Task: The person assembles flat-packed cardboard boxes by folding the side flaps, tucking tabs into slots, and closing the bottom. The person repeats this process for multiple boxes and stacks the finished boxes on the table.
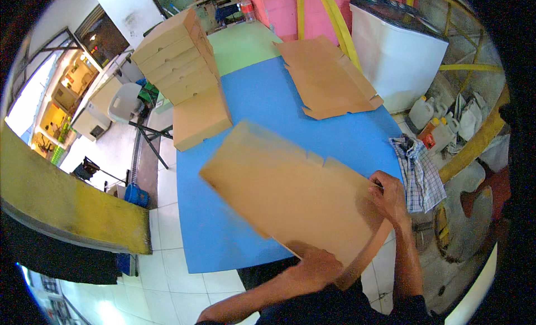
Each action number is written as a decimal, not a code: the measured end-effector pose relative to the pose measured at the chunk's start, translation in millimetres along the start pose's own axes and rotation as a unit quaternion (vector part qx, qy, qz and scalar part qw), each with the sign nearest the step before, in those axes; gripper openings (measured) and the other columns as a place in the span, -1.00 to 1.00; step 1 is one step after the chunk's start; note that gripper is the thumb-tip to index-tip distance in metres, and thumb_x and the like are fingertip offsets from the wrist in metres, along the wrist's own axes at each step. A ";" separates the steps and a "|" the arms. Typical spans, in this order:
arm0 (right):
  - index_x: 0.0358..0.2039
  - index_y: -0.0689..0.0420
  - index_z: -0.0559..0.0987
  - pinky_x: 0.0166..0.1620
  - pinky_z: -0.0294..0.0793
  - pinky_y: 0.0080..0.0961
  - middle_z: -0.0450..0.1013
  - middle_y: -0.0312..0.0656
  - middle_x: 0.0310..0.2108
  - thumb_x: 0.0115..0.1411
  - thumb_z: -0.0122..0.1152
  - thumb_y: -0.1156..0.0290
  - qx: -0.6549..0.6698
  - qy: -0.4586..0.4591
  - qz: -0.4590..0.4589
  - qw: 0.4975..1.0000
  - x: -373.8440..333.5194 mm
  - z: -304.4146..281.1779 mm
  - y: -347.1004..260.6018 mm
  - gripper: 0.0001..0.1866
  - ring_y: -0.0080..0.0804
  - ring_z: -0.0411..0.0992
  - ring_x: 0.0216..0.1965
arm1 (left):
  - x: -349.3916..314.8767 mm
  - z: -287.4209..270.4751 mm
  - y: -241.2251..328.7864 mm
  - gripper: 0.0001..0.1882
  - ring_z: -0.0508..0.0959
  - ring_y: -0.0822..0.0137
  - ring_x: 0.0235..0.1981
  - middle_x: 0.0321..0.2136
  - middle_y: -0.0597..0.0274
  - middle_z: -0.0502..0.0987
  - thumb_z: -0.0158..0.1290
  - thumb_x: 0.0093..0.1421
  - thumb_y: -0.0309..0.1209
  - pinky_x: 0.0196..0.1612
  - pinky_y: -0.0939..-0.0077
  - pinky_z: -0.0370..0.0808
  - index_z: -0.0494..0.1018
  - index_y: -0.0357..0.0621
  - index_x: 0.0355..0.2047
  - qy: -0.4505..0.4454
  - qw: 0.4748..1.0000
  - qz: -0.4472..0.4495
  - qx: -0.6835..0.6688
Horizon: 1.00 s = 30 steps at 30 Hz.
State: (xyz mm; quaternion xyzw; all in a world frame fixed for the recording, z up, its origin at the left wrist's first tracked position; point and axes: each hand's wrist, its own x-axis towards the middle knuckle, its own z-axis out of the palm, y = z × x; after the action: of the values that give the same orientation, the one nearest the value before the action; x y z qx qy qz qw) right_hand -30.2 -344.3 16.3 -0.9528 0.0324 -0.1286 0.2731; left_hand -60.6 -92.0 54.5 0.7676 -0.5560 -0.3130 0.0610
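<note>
A flat, partly folded cardboard box (290, 196) slants over the near part of the blue tabletop, its far left end smeared by motion. Along its near right side a flap (365, 255) is bent up. My left hand (318, 266) grips the near edge, with most of its fingers hidden. At the right edge my right hand (386, 195) is closed on the cardboard, fingers curled. Beyond lies another flat cardboard box (329, 76), unfolded, with notched edges. Several folded boxes (178, 62) form a leaning stack at the far left of the table.
The blue table (251, 96) has a pale green part at its far end, where a bottle (246, 9) stands. A checked cloth (416, 174) hangs by its right edge. A white washing machine (393, 51), plastic jugs (441, 124) and a grey chair (127, 101) stand around it.
</note>
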 end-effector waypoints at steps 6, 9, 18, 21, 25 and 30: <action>-0.33 0.22 0.43 -0.34 0.46 -0.11 0.50 0.06 -0.48 0.07 0.20 0.46 0.028 -0.067 0.080 0.994 -34.3 10.6 -34.2 -0.82 0.08 0.50 -0.40 | -29.7 -13.4 -30.2 -0.63 0.61 -0.09 -0.29 -0.38 -0.01 0.60 0.15 0.10 -0.05 -0.20 -0.07 0.54 0.58 -0.12 -0.35 0.148 0.987 -0.053 -0.019; -0.25 0.23 0.39 -0.30 0.47 0.00 0.51 0.12 -0.46 0.11 0.19 0.46 0.089 -0.132 0.092 0.983 -50.4 36.0 -66.3 -0.76 0.18 0.51 -0.37 | -24.9 13.2 -20.0 -0.65 0.60 -0.04 -0.33 -0.37 0.06 0.58 0.14 0.11 -0.06 -0.21 -0.01 0.56 0.57 -0.10 -0.35 0.305 0.951 -0.027 -0.035; -0.16 0.25 0.34 -0.35 0.51 -0.06 0.55 0.15 -0.41 0.20 0.17 0.41 0.240 -0.111 0.131 0.955 -57.6 77.7 -93.8 -0.72 0.17 0.55 -0.38 | -48.7 69.4 -12.5 -0.84 0.58 0.26 -0.38 -0.44 0.26 0.52 0.26 -0.08 -0.38 -0.34 0.33 0.54 0.49 -0.08 -0.51 0.490 0.861 -0.130 -0.036; -0.17 0.24 0.34 -0.44 0.47 -0.16 0.54 0.10 -0.47 0.22 0.18 0.41 0.228 -0.104 0.115 0.961 -59.8 81.6 -91.5 -0.73 0.02 0.52 -0.48 | -56.7 70.9 -15.0 -0.86 0.56 0.30 -0.41 -0.44 0.30 0.52 0.27 -0.11 -0.41 -0.37 0.38 0.53 0.51 -0.05 -0.54 0.521 0.844 -0.124 -0.027; -0.17 0.22 0.35 -0.55 0.39 -0.30 0.50 -0.01 -0.58 0.22 0.20 0.43 0.170 -0.074 0.090 0.978 -61.1 89.1 -92.1 -0.74 -0.19 0.48 -0.62 | -61.0 69.7 -17.9 -0.84 0.55 0.32 -0.41 -0.40 0.35 0.54 0.29 -0.12 -0.42 -0.39 0.45 0.52 0.54 -0.06 -0.49 0.543 0.837 -0.043 0.050; -0.06 0.15 0.37 -0.47 0.48 -0.14 0.50 0.01 -0.58 0.17 0.26 0.37 0.175 -0.106 0.101 0.974 -60.6 86.3 -94.7 -0.63 0.09 0.52 -0.50 | -50.4 66.3 -16.4 -0.86 0.54 0.24 -0.46 -0.45 0.28 0.55 0.27 -0.09 -0.44 -0.42 0.37 0.51 0.53 -0.08 -0.49 0.540 0.832 -0.123 0.017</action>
State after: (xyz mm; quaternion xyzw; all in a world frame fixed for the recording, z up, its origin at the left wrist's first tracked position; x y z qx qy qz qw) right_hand -66.8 -211.7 -18.0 -0.8901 0.0763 -0.0019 0.4494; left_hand -93.0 -24.0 15.2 0.8776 -0.3405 0.1556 0.2996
